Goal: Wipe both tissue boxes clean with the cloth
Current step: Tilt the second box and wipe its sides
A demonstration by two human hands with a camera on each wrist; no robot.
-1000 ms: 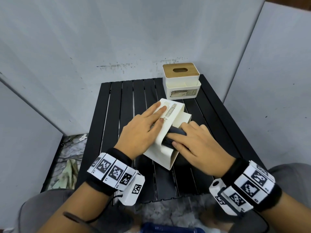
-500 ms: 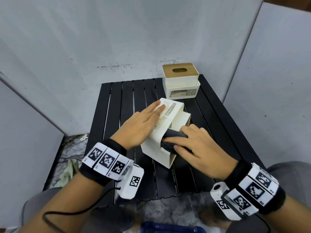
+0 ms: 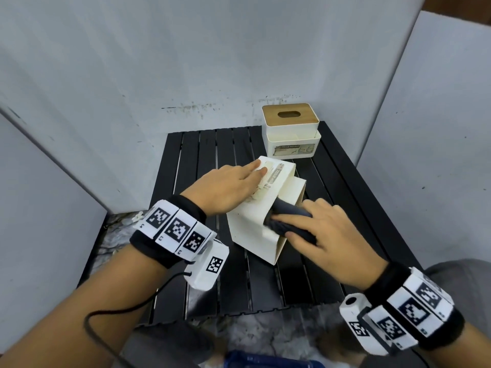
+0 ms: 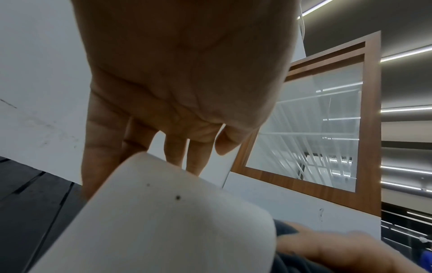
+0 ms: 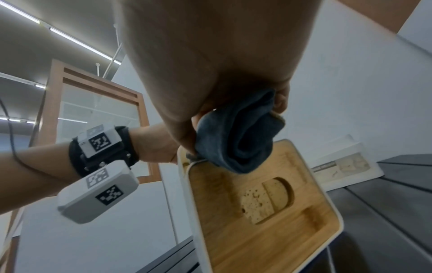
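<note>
The left hand (image 3: 228,189), fingers extended flat, presses the tipped tissue box (image 3: 252,229). At its 3 o'clock, the right hand (image 3: 326,235) grips the bunched cloth (image 3: 289,221) against the box's edge. The second tissue box (image 3: 291,134) stands upright at 12 o'clock.

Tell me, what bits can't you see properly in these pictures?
- Head view: the tipped white tissue box's wooden lid faces away.
- Head view: the upright white wooden-lidded tissue box's label is too small to read.
- Right wrist view: the right hand's fingers are mostly hidden by the dark blue cloth.

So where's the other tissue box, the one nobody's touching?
In the head view the second tissue box stands upright at the table's far right corner, behind the tipped box.
</note>
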